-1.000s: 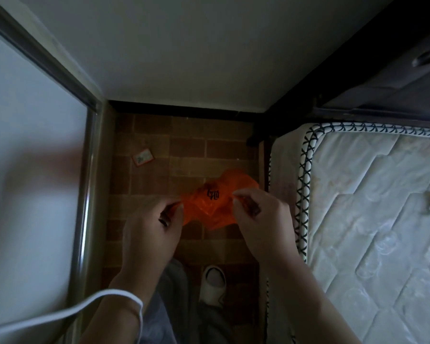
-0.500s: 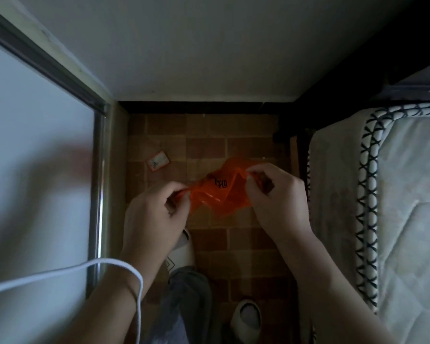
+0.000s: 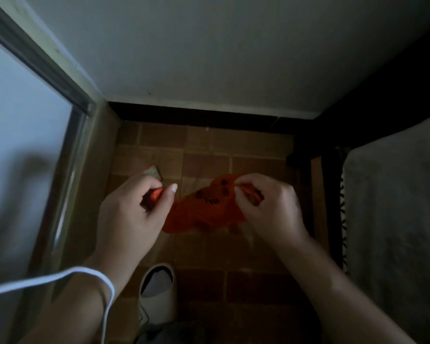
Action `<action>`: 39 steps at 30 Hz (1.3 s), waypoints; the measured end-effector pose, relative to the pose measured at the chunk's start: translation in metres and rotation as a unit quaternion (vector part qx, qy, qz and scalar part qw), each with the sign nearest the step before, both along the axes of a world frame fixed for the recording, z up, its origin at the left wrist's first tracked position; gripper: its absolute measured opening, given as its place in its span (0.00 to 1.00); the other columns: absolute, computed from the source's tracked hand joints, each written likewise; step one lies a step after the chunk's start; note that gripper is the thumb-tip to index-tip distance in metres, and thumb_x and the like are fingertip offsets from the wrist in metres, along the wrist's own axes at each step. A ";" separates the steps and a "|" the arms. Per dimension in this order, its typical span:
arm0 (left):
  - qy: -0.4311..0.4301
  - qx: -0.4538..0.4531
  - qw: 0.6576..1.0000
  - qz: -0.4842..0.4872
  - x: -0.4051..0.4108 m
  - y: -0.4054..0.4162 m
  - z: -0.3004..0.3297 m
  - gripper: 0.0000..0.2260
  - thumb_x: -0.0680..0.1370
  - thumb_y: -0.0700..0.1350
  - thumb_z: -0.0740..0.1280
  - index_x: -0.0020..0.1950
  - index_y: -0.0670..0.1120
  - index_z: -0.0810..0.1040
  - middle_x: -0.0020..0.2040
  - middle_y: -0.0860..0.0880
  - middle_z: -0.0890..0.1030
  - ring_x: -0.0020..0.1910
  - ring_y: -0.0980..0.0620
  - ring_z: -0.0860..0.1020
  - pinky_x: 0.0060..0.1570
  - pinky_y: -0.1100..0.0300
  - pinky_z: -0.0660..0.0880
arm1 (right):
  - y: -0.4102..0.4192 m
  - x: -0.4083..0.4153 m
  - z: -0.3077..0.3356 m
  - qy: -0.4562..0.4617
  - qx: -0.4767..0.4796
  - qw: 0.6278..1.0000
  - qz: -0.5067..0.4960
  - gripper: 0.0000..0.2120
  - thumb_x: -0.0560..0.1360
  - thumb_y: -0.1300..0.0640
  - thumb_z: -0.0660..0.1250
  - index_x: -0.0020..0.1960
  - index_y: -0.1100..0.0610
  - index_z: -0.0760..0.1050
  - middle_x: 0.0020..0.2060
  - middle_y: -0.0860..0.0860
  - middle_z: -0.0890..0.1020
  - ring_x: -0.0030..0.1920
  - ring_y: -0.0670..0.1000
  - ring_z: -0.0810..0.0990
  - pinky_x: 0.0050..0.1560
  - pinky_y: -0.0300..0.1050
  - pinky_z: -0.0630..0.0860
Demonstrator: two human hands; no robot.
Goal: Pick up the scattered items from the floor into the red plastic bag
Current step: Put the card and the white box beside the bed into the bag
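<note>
Both hands hold the bag (image 3: 204,209) above the floor (image 3: 209,150): left hand (image 3: 132,214) pinches one edge, right hand (image 3: 271,207) the other. Thin film may tear or slip if pulled hard. The wrapper (image 3: 153,171) lies half-hidden behind the left hand and could be missed.

Home bedroom, narrow floor strip beside a bed. Quilted mattress (image 3: 395,219) with cross-stitched edge trim fills the right side on a dark bed frame (image 3: 305,160). Left of the mattress: brown tiled floor (image 3: 209,155), white slipper (image 3: 158,289) on it, then a metal-framed sliding glass door (image 3: 23,145). Plain white wall (image 3: 209,58) beyond the mattress head.
</note>
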State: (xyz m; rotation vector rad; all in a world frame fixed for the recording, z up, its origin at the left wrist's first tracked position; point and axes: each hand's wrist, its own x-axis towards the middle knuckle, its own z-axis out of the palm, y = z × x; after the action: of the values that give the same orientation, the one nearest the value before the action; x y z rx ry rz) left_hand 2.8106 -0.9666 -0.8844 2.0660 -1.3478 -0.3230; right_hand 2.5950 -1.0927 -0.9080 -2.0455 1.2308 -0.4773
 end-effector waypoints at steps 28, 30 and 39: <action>-0.117 0.296 0.939 -0.129 -0.024 -0.011 -0.157 0.26 0.82 0.65 0.54 0.80 0.62 0.61 0.83 0.52 0.59 0.82 0.45 0.55 0.78 0.35 0.55 | -0.059 0.024 -0.097 0.266 -0.034 0.954 0.133 0.46 0.75 0.32 0.69 0.84 0.46 0.52 0.83 0.46 0.56 0.83 0.48 0.53 0.80 0.57 0.53; -0.121 0.313 0.930 -0.148 -0.027 -0.004 -0.161 0.25 0.83 0.61 0.58 0.81 0.62 0.59 0.84 0.51 0.54 0.83 0.44 0.51 0.79 0.35 0.51 | -0.048 0.028 -0.110 0.284 -0.030 0.949 0.133 0.42 0.79 0.31 0.60 0.85 0.48 0.49 0.84 0.48 0.54 0.83 0.49 0.50 0.80 0.57 0.50; -0.120 0.280 0.931 -0.200 -0.043 0.011 -0.181 0.25 0.81 0.48 0.65 0.79 0.55 0.67 0.83 0.51 0.58 0.83 0.45 0.54 0.77 0.36 0.57 | -0.005 0.052 -0.151 0.304 -0.161 0.910 0.232 0.33 0.80 0.36 0.51 0.79 0.52 0.67 0.76 0.51 0.72 0.79 0.54 0.65 0.75 0.62 0.63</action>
State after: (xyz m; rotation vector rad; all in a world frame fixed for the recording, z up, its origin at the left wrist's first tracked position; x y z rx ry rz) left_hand 2.7678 -0.9554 -1.0650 2.3200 -2.0175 -0.7193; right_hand 2.6466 -1.0980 -1.0589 -2.7978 0.9668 0.2265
